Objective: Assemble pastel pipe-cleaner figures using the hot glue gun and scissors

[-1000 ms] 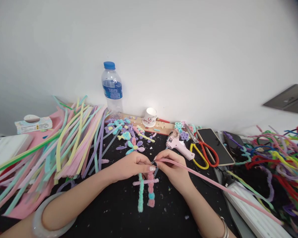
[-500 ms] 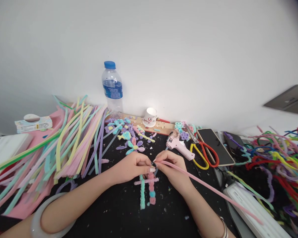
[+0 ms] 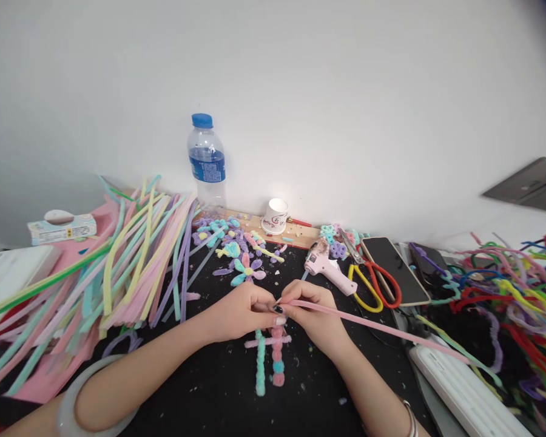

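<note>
My right hand pinches a long pink pipe cleaner near one end, and its free length slants off to the right. Close against it, my left hand is closed, thumb and forefinger pressed together at the same spot. Below the fingers hangs a pipe cleaner piece, with a twisted teal strand, a bumpy pink strand with one blue band, and a short pink crossbar. Its top is hidden by my left fingers, which appear to hold it. The tips of both hands touch or nearly touch.
Straight pipe cleaners are heaped at left. Behind the hands lie fuzzy flowers, a paper cup and a bottle. At right are a glue gun, scissors, a phone, a power strip and tangled pipe cleaners.
The hanging piece has shifted slightly down toward me. The pink pipe cleaner's free end has swung up and a little left. Both hands stay pinched together.
</note>
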The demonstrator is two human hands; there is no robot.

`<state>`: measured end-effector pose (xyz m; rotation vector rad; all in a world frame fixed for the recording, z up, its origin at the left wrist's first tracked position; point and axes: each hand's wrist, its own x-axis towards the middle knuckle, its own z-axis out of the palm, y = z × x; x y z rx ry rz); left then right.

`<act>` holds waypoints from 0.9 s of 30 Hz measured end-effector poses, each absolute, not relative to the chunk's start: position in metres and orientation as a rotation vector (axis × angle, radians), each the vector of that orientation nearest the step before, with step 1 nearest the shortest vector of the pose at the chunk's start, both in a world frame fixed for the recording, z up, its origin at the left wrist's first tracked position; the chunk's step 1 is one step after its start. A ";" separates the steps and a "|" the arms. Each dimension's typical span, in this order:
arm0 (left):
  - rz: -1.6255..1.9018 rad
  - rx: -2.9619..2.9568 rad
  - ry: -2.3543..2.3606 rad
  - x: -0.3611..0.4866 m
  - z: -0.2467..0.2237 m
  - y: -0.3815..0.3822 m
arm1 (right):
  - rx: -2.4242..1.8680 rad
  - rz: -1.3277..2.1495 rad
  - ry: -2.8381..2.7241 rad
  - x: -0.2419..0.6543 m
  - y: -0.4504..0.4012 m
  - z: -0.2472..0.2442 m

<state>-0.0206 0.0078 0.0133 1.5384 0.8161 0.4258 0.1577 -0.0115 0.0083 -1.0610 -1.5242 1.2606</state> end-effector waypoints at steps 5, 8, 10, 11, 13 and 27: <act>0.443 1.492 0.761 -0.020 0.013 0.007 | -1.089 1.243 -1.496 0.158 -0.011 0.008; 0.462 1.420 0.736 -0.020 0.014 0.009 | -1.124 1.194 -1.455 0.160 -0.009 0.009; 0.456 1.378 0.716 -0.020 0.014 0.010 | -1.147 1.166 -1.430 0.161 -0.008 0.010; 0.454 1.351 0.703 -0.021 0.014 0.011 | -1.160 1.157 -1.419 0.161 -0.008 0.010; 0.467 1.284 0.676 -0.022 0.013 0.012 | -1.189 1.152 -1.398 0.162 -0.007 0.010; 0.563 1.165 0.785 -0.023 0.009 0.015 | -1.183 1.101 -1.433 0.161 -0.007 0.006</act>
